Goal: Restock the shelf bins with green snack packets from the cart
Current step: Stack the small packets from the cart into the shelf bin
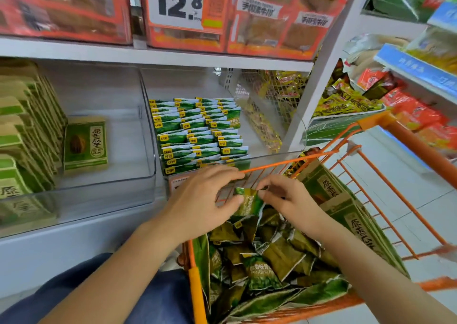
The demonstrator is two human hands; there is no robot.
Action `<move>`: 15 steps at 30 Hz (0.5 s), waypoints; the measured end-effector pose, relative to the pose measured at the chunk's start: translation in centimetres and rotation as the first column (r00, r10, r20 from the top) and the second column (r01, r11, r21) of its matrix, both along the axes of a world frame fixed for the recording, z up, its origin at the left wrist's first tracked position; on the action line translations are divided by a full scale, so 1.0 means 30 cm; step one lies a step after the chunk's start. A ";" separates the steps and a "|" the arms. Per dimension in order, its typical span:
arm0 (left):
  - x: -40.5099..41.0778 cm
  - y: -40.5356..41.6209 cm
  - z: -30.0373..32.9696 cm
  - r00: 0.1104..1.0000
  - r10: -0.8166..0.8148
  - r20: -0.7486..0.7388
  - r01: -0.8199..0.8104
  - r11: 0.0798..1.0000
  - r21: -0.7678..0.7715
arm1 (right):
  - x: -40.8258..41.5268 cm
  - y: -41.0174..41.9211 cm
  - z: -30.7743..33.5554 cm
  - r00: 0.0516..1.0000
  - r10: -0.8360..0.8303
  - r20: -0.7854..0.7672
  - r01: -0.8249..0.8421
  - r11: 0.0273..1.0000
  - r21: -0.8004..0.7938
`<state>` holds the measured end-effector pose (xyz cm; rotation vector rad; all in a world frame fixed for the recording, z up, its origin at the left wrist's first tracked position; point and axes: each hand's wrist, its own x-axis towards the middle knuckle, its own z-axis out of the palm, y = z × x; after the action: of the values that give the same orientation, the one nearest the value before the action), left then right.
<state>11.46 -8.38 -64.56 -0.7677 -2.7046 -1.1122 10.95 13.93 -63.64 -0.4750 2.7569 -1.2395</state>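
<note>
Both hands pinch one green snack packet (248,201) between them: left hand (202,200) on its left edge, right hand (286,200) on its upper right corner. Packet is held above the orange cart (395,200), near the cart's front rim, over a heap of loose green packets (267,261). Beyond, the clear shelf bin (272,154) holds packets in upright rows (197,135).
</note>
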 end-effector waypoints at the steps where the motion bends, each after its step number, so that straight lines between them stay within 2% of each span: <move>1: 0.001 0.008 -0.006 0.998 -0.021 0.052 0.021 1.000 -0.009 | 0.007 -0.031 0.024 0.999 0.036 0.029 -0.033 0.996 -0.086; 2: 0.002 0.014 -0.010 0.993 -0.022 0.113 0.021 1.000 0.015 | 0.011 -0.060 0.043 0.998 0.054 0.032 -0.048 0.986 -0.159; 4: -0.002 0.018 -0.003 0.970 0.009 0.245 -0.058 0.980 0.193 | 0.012 -0.112 0.071 1.000 0.008 0.017 -0.002 0.947 -0.322; 5: -0.006 0.015 0.006 0.952 0.017 0.305 -0.115 0.945 0.305 | 0.009 -0.133 0.078 0.998 -0.041 0.043 0.056 0.903 -0.426; 7: -0.015 0.010 0.023 0.917 -0.001 0.398 -0.211 0.847 0.489 | 0.005 -0.161 0.075 0.978 -0.091 0.190 0.185 0.802 -0.568; 9: -0.017 0.005 0.035 0.892 -0.031 0.450 -0.279 0.747 0.604 | 0.011 -0.181 0.056 0.951 -0.056 0.306 0.236 0.769 -0.594; 11: -0.016 0.002 0.041 0.879 -0.025 0.477 -0.332 0.686 0.648 | 0.021 -0.197 0.032 0.959 -0.059 0.276 0.203 0.823 -0.531; 13: -0.017 0.003 0.035 0.882 0.000 0.472 -0.342 0.689 0.639 | 0.029 -0.208 0.018 0.977 -0.074 0.199 0.164 0.858 -0.487; 15: -0.021 0.003 0.030 0.910 0.045 0.411 -0.311 0.731 0.608 | 0.030 -0.207 0.014 0.984 -0.082 0.156 0.150 0.854 -0.498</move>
<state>10.84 -8.27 -63.65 -0.1681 -2.2442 -2.1589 11.86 7.72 -63.22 -0.2447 2.3552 -1.9654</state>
